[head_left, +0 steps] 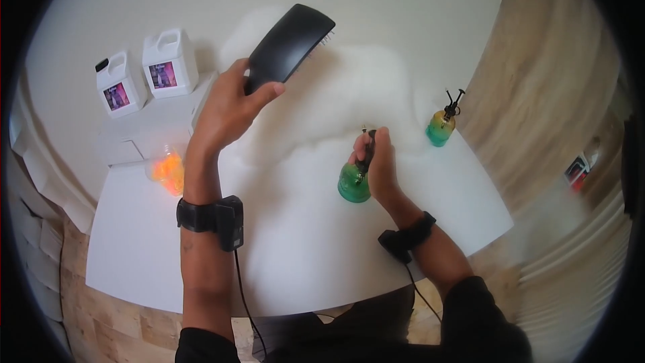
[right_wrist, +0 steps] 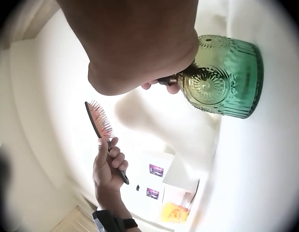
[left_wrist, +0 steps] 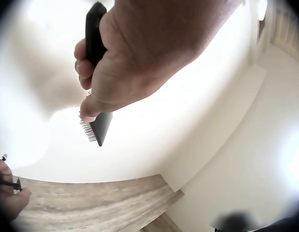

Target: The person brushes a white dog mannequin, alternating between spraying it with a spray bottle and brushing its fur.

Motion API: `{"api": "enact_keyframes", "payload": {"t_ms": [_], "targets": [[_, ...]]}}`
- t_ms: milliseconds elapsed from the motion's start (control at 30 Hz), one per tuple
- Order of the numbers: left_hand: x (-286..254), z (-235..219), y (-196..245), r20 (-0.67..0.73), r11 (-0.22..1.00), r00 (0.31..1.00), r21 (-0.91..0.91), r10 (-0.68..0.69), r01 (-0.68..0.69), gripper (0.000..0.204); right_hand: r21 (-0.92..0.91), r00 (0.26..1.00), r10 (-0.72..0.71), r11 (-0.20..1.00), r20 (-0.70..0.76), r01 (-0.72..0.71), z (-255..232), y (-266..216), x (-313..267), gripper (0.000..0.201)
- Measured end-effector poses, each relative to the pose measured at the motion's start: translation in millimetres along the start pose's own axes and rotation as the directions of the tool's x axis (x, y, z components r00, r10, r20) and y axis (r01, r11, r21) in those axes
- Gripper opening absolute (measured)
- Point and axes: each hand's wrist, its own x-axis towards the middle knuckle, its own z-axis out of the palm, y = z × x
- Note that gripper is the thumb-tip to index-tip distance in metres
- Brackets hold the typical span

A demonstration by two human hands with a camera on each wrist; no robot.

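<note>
A black paddle hairbrush (head_left: 289, 40) is gripped by its handle in my left hand (head_left: 228, 107), raised above the table at the far side. The dark back of its head faces the head camera; in the right wrist view its bristles (right_wrist: 102, 121) show on a pinkish pad. My right hand (head_left: 384, 168) holds a green glass spray bottle (head_left: 353, 185) by its dark pump top, fingers wrapped round the neck. This bottle is upright at the table's middle, its patterned glass (right_wrist: 226, 79) fading from yellowish to green. The hand covers most of the sprayer.
A second spray bottle (head_left: 441, 129), yellow to green with a black pump, stands at the table's right edge. Two white jugs, one nearer (head_left: 119, 91) and one farther (head_left: 168, 67), sit on a white box (head_left: 144, 131) at left. A glowing orange object (head_left: 169, 173) lies beside my left forearm.
</note>
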Motion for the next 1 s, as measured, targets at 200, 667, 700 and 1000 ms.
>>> {"api": "enact_keyframes", "payload": {"t_ms": [200,667,700,1000], "targets": [[3,5,-4,0.036,1.000,0.999,0.015,-0.008,0.007,0.064,-0.091,0.999,0.041,0.995,0.008,-0.041,-11,-13,2,0.067],[1,5,-9,0.002,1.000,1.000,-0.010,0.016,-0.016,0.068,0.015,0.998,-0.039,0.999,0.042,0.038,-34,-8,-2,0.062],[2,4,-8,0.002,1.000,1.000,-0.010,0.017,-0.017,0.068,0.015,0.998,-0.040,0.999,0.041,0.039,-34,-5,-2,0.062],[1,4,-5,0.021,1.000,1.000,-0.003,-0.023,0.023,0.066,-0.104,0.985,-0.102,0.991,-0.139,0.088,-22,-12,-5,0.060]]}}
